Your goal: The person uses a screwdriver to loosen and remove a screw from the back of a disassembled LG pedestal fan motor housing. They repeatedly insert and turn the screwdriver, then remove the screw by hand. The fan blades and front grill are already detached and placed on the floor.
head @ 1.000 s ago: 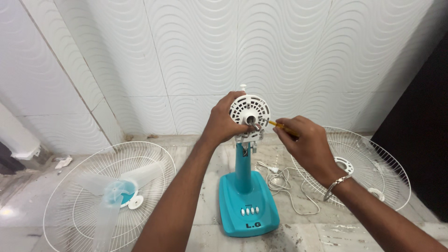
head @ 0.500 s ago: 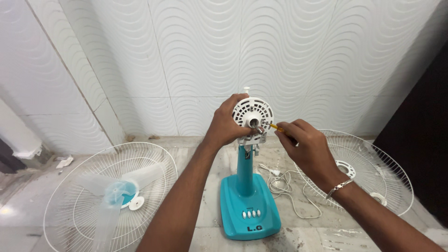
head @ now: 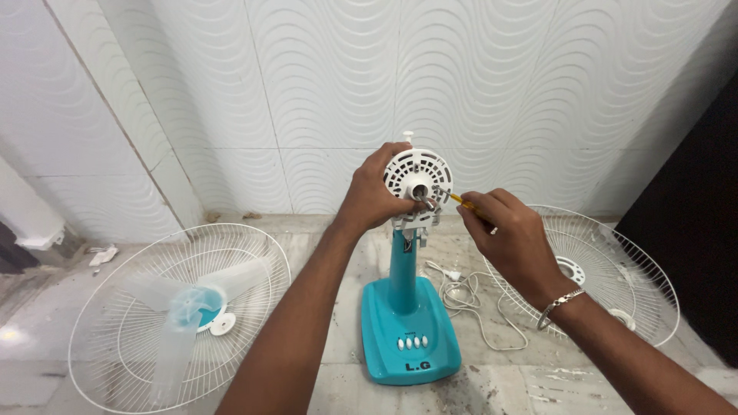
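Left hand point(head: 373, 196) fingers wrapped round white motor housing point(head: 419, 180) atop teal fan stand point(head: 407, 307). Right hand point(head: 511, 230) fingers pinch yellow screwdriver point(head: 461, 200), tip at housing. Housing looks rigid, light; steady at rim.

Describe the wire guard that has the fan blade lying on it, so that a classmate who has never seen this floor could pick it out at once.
Start at the teal fan stand in the middle of the floor, whose motor head the left hand grips. Look to its left: a round white wire guard lies flat there. Unlike the bare guard on the right, it carries a translucent blue-hubbed blade.
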